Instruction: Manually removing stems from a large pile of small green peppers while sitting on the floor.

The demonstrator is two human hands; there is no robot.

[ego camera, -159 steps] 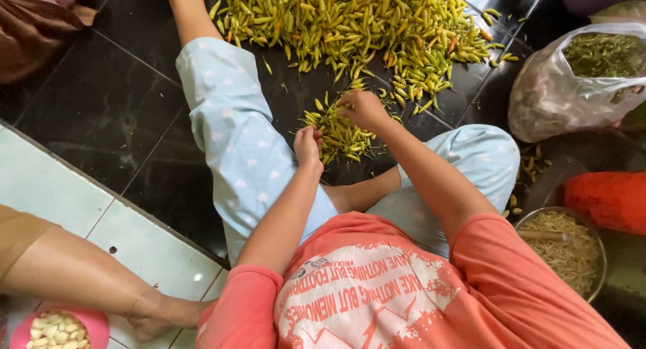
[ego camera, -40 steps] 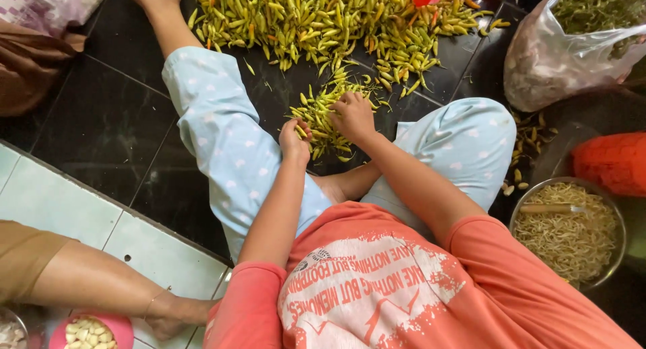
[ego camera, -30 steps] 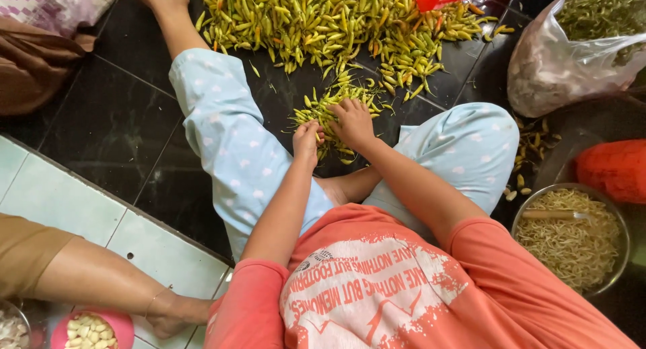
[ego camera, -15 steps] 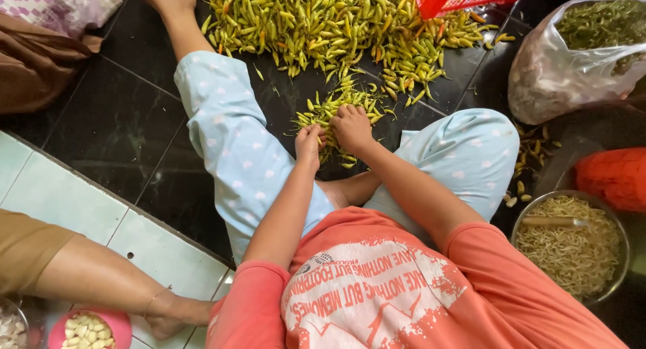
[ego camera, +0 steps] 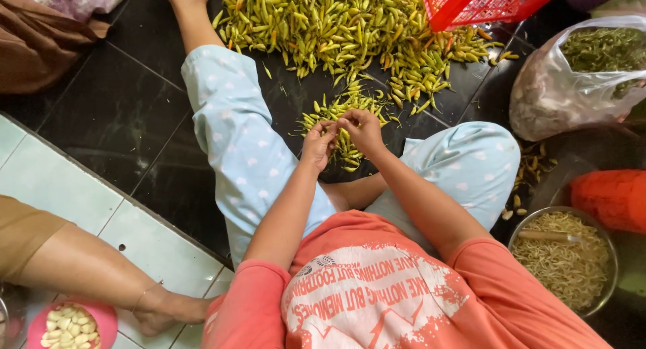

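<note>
I sit on a dark tiled floor in pale blue trousers and an orange shirt. My left hand (ego camera: 317, 142) and my right hand (ego camera: 362, 129) meet fingertip to fingertip over a small heap of yellow-green chillies (ego camera: 336, 117) between my legs. Both pinch one chilli; the chilli itself is mostly hidden by the fingers. A much larger spread of chillies (ego camera: 336, 22) covers the floor ahead.
A red plastic basket (ego camera: 484, 2) stands at the top right. A clear bag of green stems (ego camera: 579, 73), an orange container (ego camera: 609, 197) and a metal bowl of pale stalks (ego camera: 565, 261) sit on the right. Another person's leg (ego camera: 87, 268) and a pink bowl of garlic cloves (ego camera: 67, 325) are lower left.
My hands were apart over the small heap; now they have come together with the fingertips touching on a chilli. The view has shifted slightly and shows more of the red basket.
</note>
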